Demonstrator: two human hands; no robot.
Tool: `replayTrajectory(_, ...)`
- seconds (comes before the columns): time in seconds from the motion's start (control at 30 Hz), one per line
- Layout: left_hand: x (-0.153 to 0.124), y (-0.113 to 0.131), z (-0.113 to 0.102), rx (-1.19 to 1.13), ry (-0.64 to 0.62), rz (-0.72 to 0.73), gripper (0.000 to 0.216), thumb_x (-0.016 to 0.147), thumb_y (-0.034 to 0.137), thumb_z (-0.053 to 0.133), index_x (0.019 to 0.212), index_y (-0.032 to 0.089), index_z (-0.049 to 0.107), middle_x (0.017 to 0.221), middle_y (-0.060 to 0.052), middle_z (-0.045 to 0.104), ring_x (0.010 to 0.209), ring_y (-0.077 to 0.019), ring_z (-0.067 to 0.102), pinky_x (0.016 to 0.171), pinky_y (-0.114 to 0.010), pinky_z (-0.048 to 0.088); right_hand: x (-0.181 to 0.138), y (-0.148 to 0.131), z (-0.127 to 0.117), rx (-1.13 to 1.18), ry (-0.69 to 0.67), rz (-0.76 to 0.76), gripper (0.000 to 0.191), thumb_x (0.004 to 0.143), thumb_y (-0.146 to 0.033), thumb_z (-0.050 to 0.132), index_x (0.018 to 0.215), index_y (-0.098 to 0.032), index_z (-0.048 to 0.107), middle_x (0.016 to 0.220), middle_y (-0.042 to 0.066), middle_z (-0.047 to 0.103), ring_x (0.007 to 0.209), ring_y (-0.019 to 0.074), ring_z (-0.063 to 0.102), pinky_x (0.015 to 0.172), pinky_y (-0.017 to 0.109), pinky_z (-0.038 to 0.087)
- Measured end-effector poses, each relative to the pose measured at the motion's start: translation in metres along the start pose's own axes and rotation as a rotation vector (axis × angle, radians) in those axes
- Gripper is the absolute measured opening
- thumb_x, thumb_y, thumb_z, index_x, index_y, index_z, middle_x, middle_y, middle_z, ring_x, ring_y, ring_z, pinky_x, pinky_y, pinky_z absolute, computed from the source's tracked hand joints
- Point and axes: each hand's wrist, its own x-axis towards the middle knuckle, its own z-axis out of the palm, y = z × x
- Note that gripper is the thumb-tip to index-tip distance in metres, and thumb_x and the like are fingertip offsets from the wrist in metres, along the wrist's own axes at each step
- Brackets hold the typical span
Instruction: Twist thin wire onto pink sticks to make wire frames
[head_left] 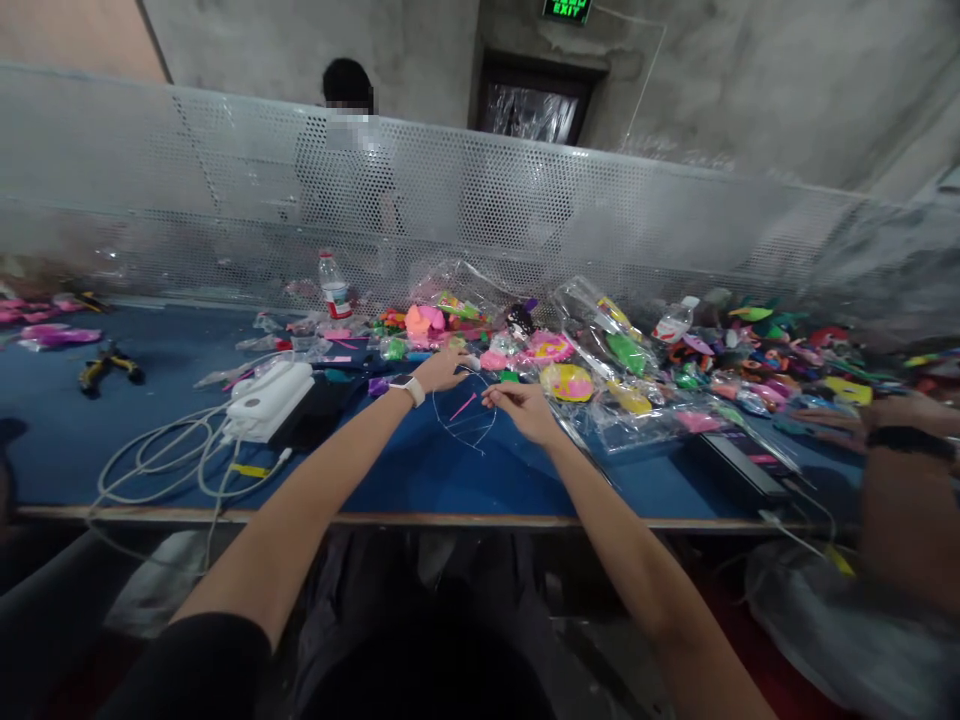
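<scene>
My left hand (441, 371), with a pale watch band (411, 391) at the wrist, reaches over the near side of the pile of small colourful foam pieces. Its fingers are stretched out, close to a whitish piece (469, 363); I cannot tell whether they touch it. Opposite it, my right hand (522, 408) has thumb and fingers pinched together at the right side of a thin pale wire loop (442, 426). The loop lies on the blue tabletop between my hands, its ends crossing near the front. Inside it is a thin pink strip (463, 406).
A white power bank (270, 400) with coiled cables lies left, pliers (109, 368) beyond. Clear plastic bags (615, 430) and two bottles (334, 288) stand among the pieces. A black device (739, 468) and another person's arm (907, 480) are right. A perforated screen (480, 190) runs behind.
</scene>
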Motion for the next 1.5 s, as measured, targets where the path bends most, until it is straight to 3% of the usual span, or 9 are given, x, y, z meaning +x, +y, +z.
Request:
replayTrajectory(0.17, -0.023, 0.022, -0.019, -0.19, 0.046, 0.002, 0.024, 0.099, 0.031, 0.065, 0.107, 0.015, 0.08, 0.12, -0.013, 0.078, 0.116, -0.0279, 0.071, 0.109, -0.044, 0.054, -0.001, -0.003, 0.001, -0.101, -0.04, -0.065, 0.043, 0.097, -0.064, 0.069, 0.096, -0.024, 0.086, 0.096, 0.007, 0.084, 0.096, 0.025, 0.077, 0.093, 0.039, 0.059)
replayTrajectory(0.27, -0.042, 0.042, -0.036, -0.452, -0.092, -0.059, 0.033, 0.103, 0.043, 0.062, 0.103, 0.016, 0.08, 0.102, -0.01, 0.081, 0.097, -0.0232, 0.075, 0.093, -0.035, 0.059, -0.001, -0.002, 0.002, -0.112, 0.033, -0.074, 0.043, 0.097, -0.064, 0.068, 0.095, -0.025, 0.086, 0.098, 0.007, 0.084, 0.1, 0.0255, 0.076, 0.096, 0.039, 0.058)
replayTrajectory(0.33, -0.056, 0.055, -0.049, -0.776, -0.156, -0.175, 0.039, 0.106, 0.05, 0.057, 0.109, 0.016, 0.077, 0.11, -0.012, 0.081, 0.094, -0.0216, 0.077, 0.087, -0.033, 0.061, -0.001, 0.0, 0.004, -0.078, 0.086, -0.058, 0.042, 0.096, -0.064, 0.07, 0.096, -0.025, 0.085, 0.097, 0.007, 0.084, 0.097, 0.0252, 0.077, 0.094, 0.039, 0.059)
replayTrajectory(0.43, -0.074, 0.069, -0.064, -1.201, -0.051, -0.412, 0.047, 0.108, 0.056, 0.05, 0.114, 0.014, 0.071, 0.107, -0.017, 0.08, 0.086, -0.022, 0.079, 0.081, -0.035, 0.064, 0.0, 0.002, 0.007, -0.011, 0.151, -0.025, 0.043, 0.094, -0.065, 0.072, 0.098, -0.024, 0.084, 0.094, 0.007, 0.083, 0.09, 0.0247, 0.077, 0.09, 0.039, 0.061)
replayTrajectory(0.53, -0.082, 0.076, -0.069, -1.371, 0.001, -0.496, 0.051, 0.109, 0.059, 0.044, 0.122, 0.016, 0.067, 0.106, -0.016, 0.079, 0.08, -0.0227, 0.08, 0.072, -0.035, 0.065, 0.0, 0.001, 0.01, -0.018, 0.158, 0.005, 0.044, 0.092, -0.066, 0.073, 0.097, -0.023, 0.084, 0.091, 0.007, 0.083, 0.082, 0.0238, 0.076, 0.083, 0.038, 0.063)
replayTrajectory(0.67, -0.086, 0.082, -0.066, -1.355, 0.004, -0.516, 0.047, 0.108, 0.058, 0.053, 0.131, 0.018, 0.061, 0.098, -0.011, 0.078, 0.061, -0.0187, 0.076, 0.053, -0.028, 0.061, -0.004, 0.002, 0.013, -0.064, 0.065, 0.055, 0.044, 0.093, -0.064, 0.072, 0.097, -0.022, 0.084, 0.08, 0.005, 0.08, 0.068, 0.0212, 0.072, 0.073, 0.035, 0.061)
replayTrajectory(0.97, -0.09, 0.085, -0.06, -1.232, 0.005, -0.568, 0.043, 0.104, 0.054, 0.065, 0.122, 0.015, 0.064, 0.089, -0.009, 0.076, 0.058, -0.0199, 0.076, 0.052, -0.028, 0.062, -0.007, 0.003, 0.011, -0.266, -0.034, 0.039, 0.04, 0.101, -0.055, 0.065, 0.101, -0.021, 0.084, 0.075, 0.004, 0.078, 0.058, 0.0185, 0.067, 0.063, 0.032, 0.054)
replayTrajectory(1.23, -0.086, 0.088, -0.041, -1.088, 0.118, -0.635, 0.033, 0.108, 0.049, 0.058, 0.113, 0.016, 0.061, 0.068, -0.002, 0.07, 0.051, -0.0202, 0.074, 0.045, -0.022, 0.054, 0.005, -0.014, 0.003, -1.002, -0.019, -0.216, 0.031, 0.109, -0.039, 0.057, 0.108, -0.029, 0.086, 0.098, 0.008, 0.078, 0.077, 0.0199, 0.068, 0.07, 0.033, 0.046)
replayTrajectory(1.5, -0.087, 0.093, -0.036, -1.125, 0.09, -0.587, 0.027, 0.109, 0.041, 0.055, 0.117, 0.015, 0.06, 0.071, -0.002, 0.071, 0.05, -0.0183, 0.073, 0.046, -0.023, 0.056, 0.049, -0.009, 0.023, -0.901, 0.014, -0.341, 0.032, 0.111, -0.041, 0.055, 0.121, -0.03, 0.084, 0.097, 0.006, 0.072, 0.079, 0.0184, 0.065, 0.064, 0.031, 0.042)
